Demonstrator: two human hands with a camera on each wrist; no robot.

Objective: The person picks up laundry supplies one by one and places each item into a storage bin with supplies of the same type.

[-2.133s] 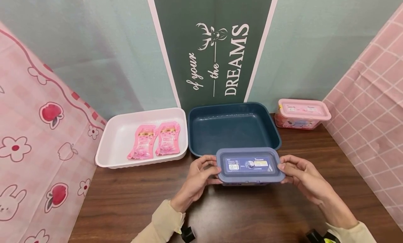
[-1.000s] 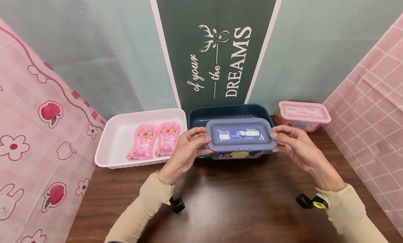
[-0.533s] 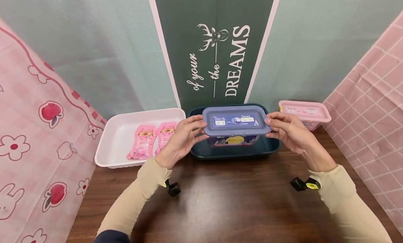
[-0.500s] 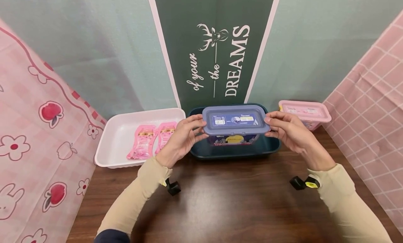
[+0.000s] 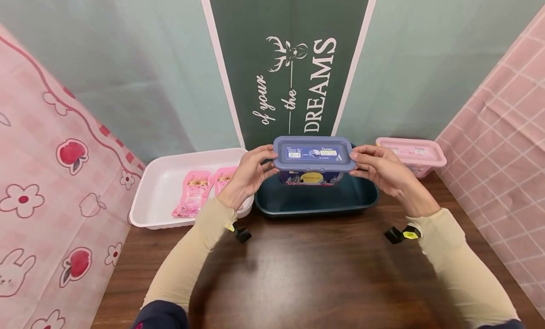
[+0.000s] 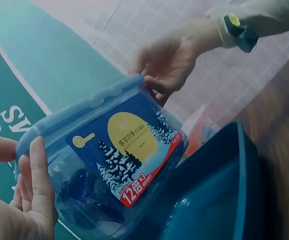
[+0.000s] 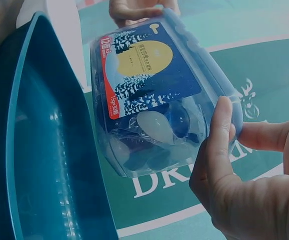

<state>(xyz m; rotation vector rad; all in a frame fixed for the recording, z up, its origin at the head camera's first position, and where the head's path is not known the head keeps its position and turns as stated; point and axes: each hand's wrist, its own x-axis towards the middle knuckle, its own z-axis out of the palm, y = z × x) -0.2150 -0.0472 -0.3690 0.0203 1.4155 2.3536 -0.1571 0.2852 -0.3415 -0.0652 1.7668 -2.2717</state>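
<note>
Starting at the left, you had a white tray (image 5: 162,187) on the desk (image 5: 298,272), with two pink pouches (image 5: 193,194) side by side in it, the right-hand one partly hidden behind your left hand (image 5: 247,175). That hand's fingers gripped the left end of a blue-lidded laundry-capsule tub (image 5: 314,163). You held the tub over the far part of a dark teal tray (image 5: 317,201), more or less upright, its long axis running left to right, roughly along the tray's own. It lay squarely between your two sets of fingers, so neither hand was nearer. From these views you could not tell how much gap lay between the tub's base and the tray's floor. Your right hand (image 5: 389,175) had its fingers gripping the tub's right end. Farther right, on the desk, a pink-lidded tub (image 5: 419,153) sat partly behind that hand.
</note>
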